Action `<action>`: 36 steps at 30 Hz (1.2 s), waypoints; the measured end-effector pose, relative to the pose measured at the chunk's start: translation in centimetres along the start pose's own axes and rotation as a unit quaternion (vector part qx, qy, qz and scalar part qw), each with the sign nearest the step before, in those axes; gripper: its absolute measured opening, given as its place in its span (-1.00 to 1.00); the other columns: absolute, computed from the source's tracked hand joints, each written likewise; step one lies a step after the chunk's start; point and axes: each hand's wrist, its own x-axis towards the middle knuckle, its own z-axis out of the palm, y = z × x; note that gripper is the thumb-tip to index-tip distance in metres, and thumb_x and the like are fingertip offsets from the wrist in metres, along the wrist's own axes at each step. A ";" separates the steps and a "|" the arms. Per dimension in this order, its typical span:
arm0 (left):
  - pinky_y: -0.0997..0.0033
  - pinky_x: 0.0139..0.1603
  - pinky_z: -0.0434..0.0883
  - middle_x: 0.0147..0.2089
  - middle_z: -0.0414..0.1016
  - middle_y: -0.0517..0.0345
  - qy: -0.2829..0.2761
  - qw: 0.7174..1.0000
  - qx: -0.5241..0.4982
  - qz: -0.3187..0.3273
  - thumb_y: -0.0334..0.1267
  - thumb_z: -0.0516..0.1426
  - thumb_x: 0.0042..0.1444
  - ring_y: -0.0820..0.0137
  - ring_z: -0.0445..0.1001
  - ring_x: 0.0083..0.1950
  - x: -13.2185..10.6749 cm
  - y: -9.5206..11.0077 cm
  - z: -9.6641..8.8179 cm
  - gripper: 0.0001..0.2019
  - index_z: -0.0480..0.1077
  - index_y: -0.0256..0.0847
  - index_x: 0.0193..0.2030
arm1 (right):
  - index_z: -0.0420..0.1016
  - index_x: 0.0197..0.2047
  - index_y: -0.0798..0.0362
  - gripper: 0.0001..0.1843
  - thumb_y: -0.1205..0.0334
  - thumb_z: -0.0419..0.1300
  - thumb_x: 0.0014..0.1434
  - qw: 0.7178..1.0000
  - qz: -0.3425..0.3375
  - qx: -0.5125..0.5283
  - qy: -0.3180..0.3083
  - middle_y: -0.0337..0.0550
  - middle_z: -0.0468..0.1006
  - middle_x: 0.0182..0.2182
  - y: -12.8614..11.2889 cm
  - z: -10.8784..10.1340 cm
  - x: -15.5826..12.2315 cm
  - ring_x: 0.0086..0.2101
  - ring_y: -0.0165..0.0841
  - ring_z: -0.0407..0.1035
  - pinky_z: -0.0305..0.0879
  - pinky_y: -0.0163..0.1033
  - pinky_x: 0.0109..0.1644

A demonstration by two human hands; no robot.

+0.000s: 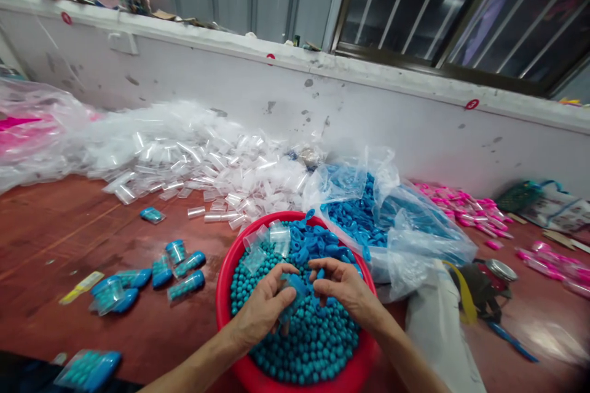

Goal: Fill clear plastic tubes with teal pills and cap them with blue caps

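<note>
Both of my hands are over a red basin full of teal beads. My left hand is closed round a clear plastic tube that looks bluish; what is inside it is blurred. Facing it, my right hand pinches a small blue plastic piece between thumb and fingers, close to the tube but seemingly apart from it. Loose blue plastic pieces lie on the beads at the basin's far side, beside a few clear tubes.
Clear tubes are heaped along the wall. A plastic bag of blue pieces stands behind the basin. Bead-filled tubes with blue ends lie at left, near a yellow-handled tool. Pink pieces and a metal-lidded jar are at right.
</note>
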 end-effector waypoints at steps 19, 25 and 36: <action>0.44 -0.23 0.30 -0.37 0.38 0.22 0.147 0.988 0.015 0.046 -0.27 0.01 0.03 0.40 0.35 -0.32 0.2 0.9 2.3 -0.76 0.24 -0.22 -0.13 | 0.06 0.10 0.13 -0.26 0.27 0.22 -0.18 0.917 -0.158 -0.359 0.066 0.05 0.30 -0.10 1.2 5.3 -1.6 -0.11 -0.15 0.27 0.25 -0.06 -0.06; 0.47 -0.30 0.27 -0.41 0.34 0.24 0.158 0.981 0.101 0.053 -0.30 -0.03 0.05 0.43 0.32 -0.37 0.1 0.7 2.6 -0.87 0.23 -0.19 -0.24 | 0.01 0.13 0.26 -0.23 0.17 0.20 -0.12 0.913 -0.149 -0.367 0.098 0.21 0.29 -0.08 2.6 6.4 -2.2 -0.12 -0.07 0.29 0.27 -0.03 -0.09; 0.25 -0.15 0.30 -0.12 0.43 0.00 0.335 0.787 0.516 -0.045 -0.17 -0.09 0.11 0.19 0.40 -0.13 -6.6 3.2 -10.8 -0.63 0.22 -0.20 0.05 | 0.26 0.04 0.02 -0.63 0.23 0.06 0.14 0.843 -0.142 -0.512 -0.086 -0.07 0.44 -0.19 0.2 4.8 0.5 -0.21 -0.22 0.38 0.29 -0.21 -0.17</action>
